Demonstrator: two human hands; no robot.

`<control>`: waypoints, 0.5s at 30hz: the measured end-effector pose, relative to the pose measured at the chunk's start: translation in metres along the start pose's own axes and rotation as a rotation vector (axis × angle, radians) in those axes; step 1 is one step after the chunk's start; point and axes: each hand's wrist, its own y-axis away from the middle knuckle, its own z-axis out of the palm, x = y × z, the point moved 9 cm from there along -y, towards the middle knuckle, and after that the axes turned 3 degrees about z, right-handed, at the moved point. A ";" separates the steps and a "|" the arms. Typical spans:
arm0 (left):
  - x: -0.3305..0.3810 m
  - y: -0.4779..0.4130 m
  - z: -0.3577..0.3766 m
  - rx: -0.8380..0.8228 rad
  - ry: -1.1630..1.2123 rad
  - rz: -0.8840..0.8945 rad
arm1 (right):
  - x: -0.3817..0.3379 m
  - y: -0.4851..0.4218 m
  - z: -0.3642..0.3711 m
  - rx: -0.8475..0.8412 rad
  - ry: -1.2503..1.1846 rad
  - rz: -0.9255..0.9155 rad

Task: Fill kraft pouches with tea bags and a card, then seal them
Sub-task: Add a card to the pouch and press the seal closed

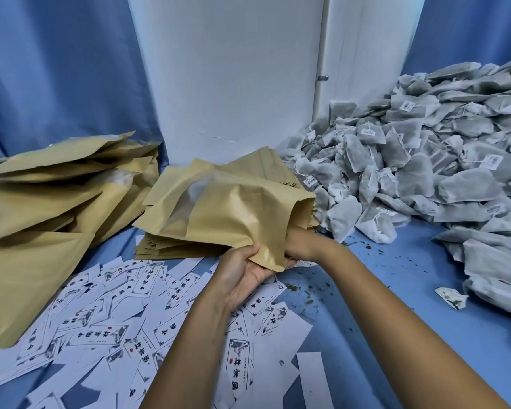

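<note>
Left hand (242, 273) gripping pouch (233, 214), right hand inside

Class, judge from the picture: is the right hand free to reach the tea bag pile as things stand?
Probably not at once: the right hand is tucked into the kraft pouch that the left hand grips. Withdrawn, its way to the tea bag pile looks open.

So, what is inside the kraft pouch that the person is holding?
The right hand reaches into the open mouth of the kraft pouch, gripped at its edge by the left hand. The paper covers the fingers and any contents. The frosted window shows nothing clearly.
</note>
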 end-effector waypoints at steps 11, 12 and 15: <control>0.002 0.001 0.003 -0.100 0.022 -0.017 | 0.007 0.020 -0.021 0.326 -0.046 -0.172; 0.001 0.001 0.004 -0.110 0.024 -0.021 | 0.007 0.016 -0.019 0.277 -0.116 -0.136; 0.002 0.000 0.003 -0.129 0.016 -0.034 | -0.001 0.008 -0.014 0.146 -0.172 -0.127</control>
